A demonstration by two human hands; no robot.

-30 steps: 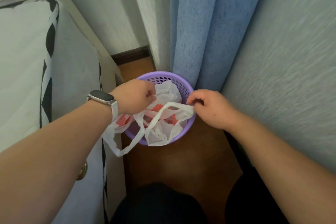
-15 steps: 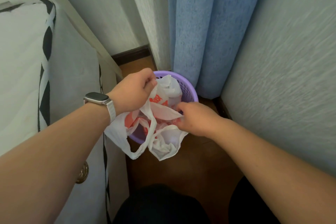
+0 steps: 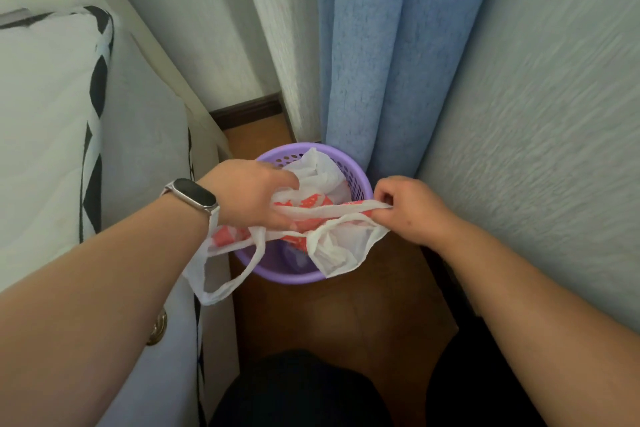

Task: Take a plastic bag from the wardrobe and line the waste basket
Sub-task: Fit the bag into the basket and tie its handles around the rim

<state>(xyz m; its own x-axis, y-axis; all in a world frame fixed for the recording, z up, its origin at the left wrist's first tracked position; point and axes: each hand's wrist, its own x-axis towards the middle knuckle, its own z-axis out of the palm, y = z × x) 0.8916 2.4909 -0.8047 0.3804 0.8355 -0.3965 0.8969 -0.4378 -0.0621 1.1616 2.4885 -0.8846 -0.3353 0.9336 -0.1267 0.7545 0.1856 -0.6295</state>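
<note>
A round purple waste basket (image 3: 277, 276) with a perforated wall stands on the brown floor in a narrow gap. A white plastic bag (image 3: 323, 177) with red print lies across its mouth, part of it down inside. My left hand (image 3: 252, 196) grips the bag at the basket's left rim, fingers reaching into it. My right hand (image 3: 410, 210) pinches the bag's edge at the right rim, pulling it taut between the hands. One handle loop hangs outside on the left, the other droops over the front rim.
A blue curtain (image 3: 381, 62) hangs right behind the basket. A textured wall (image 3: 554, 132) runs along the right. A white mattress (image 3: 45, 132) with black trim and a white panel close off the left. My dark-clothed knees are at the bottom.
My right hand has moved from the middle of the basket out to its right rim, stretching the bag's edge across the opening. My left hand has shifted slightly down to the left rim.
</note>
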